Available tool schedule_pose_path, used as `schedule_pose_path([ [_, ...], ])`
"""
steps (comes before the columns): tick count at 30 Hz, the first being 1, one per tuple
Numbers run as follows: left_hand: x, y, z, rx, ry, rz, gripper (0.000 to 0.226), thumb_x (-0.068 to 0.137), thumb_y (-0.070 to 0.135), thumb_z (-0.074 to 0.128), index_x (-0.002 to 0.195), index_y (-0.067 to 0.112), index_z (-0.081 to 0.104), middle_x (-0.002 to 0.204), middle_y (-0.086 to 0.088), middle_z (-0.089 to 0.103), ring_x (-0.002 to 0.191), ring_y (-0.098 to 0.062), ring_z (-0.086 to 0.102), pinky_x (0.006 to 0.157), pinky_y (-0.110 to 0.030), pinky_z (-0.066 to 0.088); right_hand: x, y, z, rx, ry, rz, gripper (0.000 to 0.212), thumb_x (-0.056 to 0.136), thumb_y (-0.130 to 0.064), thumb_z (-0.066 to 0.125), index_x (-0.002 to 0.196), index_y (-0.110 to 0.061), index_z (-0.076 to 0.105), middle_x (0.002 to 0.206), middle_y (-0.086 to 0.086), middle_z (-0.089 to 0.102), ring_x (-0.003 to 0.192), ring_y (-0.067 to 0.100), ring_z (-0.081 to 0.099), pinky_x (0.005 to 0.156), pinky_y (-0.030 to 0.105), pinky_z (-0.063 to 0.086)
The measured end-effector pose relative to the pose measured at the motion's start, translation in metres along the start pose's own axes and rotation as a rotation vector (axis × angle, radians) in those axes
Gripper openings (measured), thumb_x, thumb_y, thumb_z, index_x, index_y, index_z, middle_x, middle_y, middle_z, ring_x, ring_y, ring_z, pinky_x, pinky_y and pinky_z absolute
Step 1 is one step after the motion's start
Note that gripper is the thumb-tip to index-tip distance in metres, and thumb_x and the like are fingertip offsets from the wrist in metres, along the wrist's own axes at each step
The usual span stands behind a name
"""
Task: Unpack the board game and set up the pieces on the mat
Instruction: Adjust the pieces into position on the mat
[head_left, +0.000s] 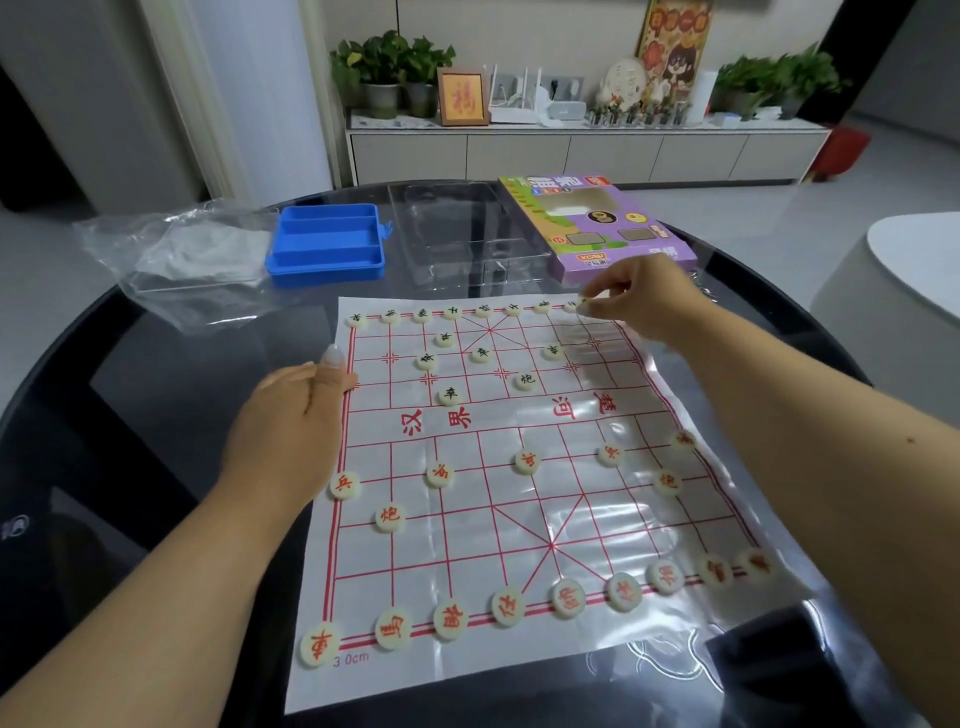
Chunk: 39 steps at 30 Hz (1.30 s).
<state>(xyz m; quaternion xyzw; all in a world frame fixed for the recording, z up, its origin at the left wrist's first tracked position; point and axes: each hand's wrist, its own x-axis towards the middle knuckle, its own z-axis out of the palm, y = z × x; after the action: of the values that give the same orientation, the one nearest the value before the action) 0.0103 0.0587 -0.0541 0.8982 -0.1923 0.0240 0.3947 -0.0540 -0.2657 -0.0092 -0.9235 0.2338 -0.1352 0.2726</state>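
A white plastic mat (519, 525) printed with a red grid lies on the dark glass table. Several round cream pieces with red characters, such as one at the near left corner (318, 643), line its near edge and near half. Several with black characters, such as one in the far half (525, 381), fill the far row and far half. My right hand (641, 299) reaches to the far right corner and pinches a piece (584, 306) there with curled fingers. My left hand (291, 415) rests at the mat's left edge, thumb on the border.
Beyond the mat stand a blue plastic case (327, 244), a clear plastic tray (457, 228) and the purple game box (597, 223). A crumpled clear bag (182, 260) lies at the far left. A white rounded seat (893, 291) stands to the right of the table.
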Motion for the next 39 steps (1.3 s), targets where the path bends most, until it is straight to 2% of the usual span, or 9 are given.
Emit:
schedule_pose_path([
  [4, -0.001, 0.000, 0.000, -0.005, 0.011, -0.003, 0.062, 0.092, 0.056, 0.016, 0.096, 0.023, 0.068, 0.097, 0.009, 0.056, 0.075, 0.004, 0.043, 0.061, -0.011, 0.026, -0.003, 0.010, 0.001, -0.023, -0.048, 0.013, 0.019, 0.080, -0.023, 0.075, 0.096, -0.014, 0.073, 0.063, -0.008, 0.051, 0.054, 0.006, 0.041, 0.048, 0.018, 0.030],
  [8, 0.000, 0.001, 0.000, -0.017, 0.015, -0.017, 0.056, 0.095, 0.053, 0.018, 0.093, 0.024, 0.066, 0.094, 0.008, 0.055, 0.072, 0.008, 0.043, 0.059, -0.013, 0.027, -0.005, 0.011, 0.008, -0.090, -0.094, -0.008, 0.016, 0.080, -0.018, 0.073, 0.096, -0.017, 0.074, 0.063, -0.007, 0.053, 0.054, 0.007, 0.042, 0.048, 0.019, 0.031],
  [14, -0.001, 0.004, -0.001, -0.034, 0.006, -0.021, 0.054, 0.093, 0.055, 0.017, 0.090, 0.026, 0.062, 0.086, 0.013, 0.054, 0.070, 0.009, 0.043, 0.058, -0.012, 0.027, -0.005, 0.010, 0.013, -0.101, -0.132, -0.031, 0.017, 0.075, -0.027, 0.078, 0.091, -0.021, 0.073, 0.068, -0.003, 0.055, 0.059, 0.010, 0.045, 0.055, 0.023, 0.035],
  [17, 0.000, 0.004, -0.002, -0.046, 0.002, -0.031, 0.053, 0.092, 0.056, 0.016, 0.090, 0.027, 0.061, 0.078, 0.021, 0.050, 0.070, 0.009, 0.044, 0.058, -0.013, 0.029, -0.005, 0.010, 0.011, -0.111, -0.147, -0.025, 0.018, 0.075, -0.027, 0.078, 0.091, -0.022, 0.073, 0.069, -0.003, 0.055, 0.060, 0.011, 0.046, 0.055, 0.023, 0.035],
  [21, -0.001, 0.006, -0.003, -0.062, -0.003, -0.046, 0.052, 0.092, 0.056, 0.017, 0.091, 0.028, 0.061, 0.078, 0.023, 0.049, 0.070, 0.008, 0.045, 0.058, -0.013, 0.029, -0.006, 0.011, 0.008, -0.119, -0.168, -0.024, 0.020, 0.075, -0.028, 0.078, 0.094, -0.021, 0.073, 0.067, -0.003, 0.054, 0.059, 0.011, 0.045, 0.053, 0.021, 0.035],
  [27, -0.001, 0.007, -0.006, -0.058, -0.017, -0.074, 0.051, 0.095, 0.054, 0.018, 0.089, 0.027, 0.061, 0.074, 0.021, 0.051, 0.066, 0.007, 0.047, 0.056, -0.013, 0.029, -0.003, -0.001, 0.007, -0.080, -0.044, -0.054, 0.031, 0.082, -0.029, 0.072, 0.110, -0.019, 0.066, 0.069, -0.003, 0.046, 0.059, 0.012, 0.041, 0.055, 0.027, 0.031],
  [30, -0.001, 0.008, -0.006, -0.049, -0.023, -0.082, 0.050, 0.096, 0.053, 0.018, 0.090, 0.027, 0.060, 0.073, 0.022, 0.050, 0.065, 0.009, 0.045, 0.056, -0.012, 0.027, -0.006, -0.025, 0.015, 0.004, -0.013, -0.115, 0.026, 0.084, -0.029, 0.070, 0.106, -0.015, 0.067, 0.067, -0.003, 0.045, 0.058, 0.011, 0.041, 0.054, 0.025, 0.033],
  [35, -0.002, 0.009, -0.008, -0.064, -0.031, -0.091, 0.049, 0.098, 0.052, 0.018, 0.089, 0.028, 0.060, 0.072, 0.024, 0.049, 0.063, 0.013, 0.043, 0.056, -0.009, 0.026, -0.013, -0.067, 0.039, -0.052, -0.147, -0.240, 0.022, 0.087, -0.030, 0.065, 0.105, -0.018, 0.070, 0.075, -0.015, 0.052, 0.064, 0.004, 0.047, 0.052, 0.017, 0.035],
  [39, -0.001, 0.010, -0.009, -0.084, -0.025, -0.098, 0.049, 0.098, 0.051, 0.018, 0.092, 0.027, 0.060, 0.074, 0.026, 0.048, 0.065, 0.011, 0.045, 0.056, -0.010, 0.027, -0.011, -0.079, 0.044, -0.034, -0.185, -0.211, 0.018, 0.087, -0.028, 0.066, 0.102, -0.019, 0.071, 0.074, -0.015, 0.052, 0.059, 0.004, 0.047, 0.047, 0.014, 0.034],
])
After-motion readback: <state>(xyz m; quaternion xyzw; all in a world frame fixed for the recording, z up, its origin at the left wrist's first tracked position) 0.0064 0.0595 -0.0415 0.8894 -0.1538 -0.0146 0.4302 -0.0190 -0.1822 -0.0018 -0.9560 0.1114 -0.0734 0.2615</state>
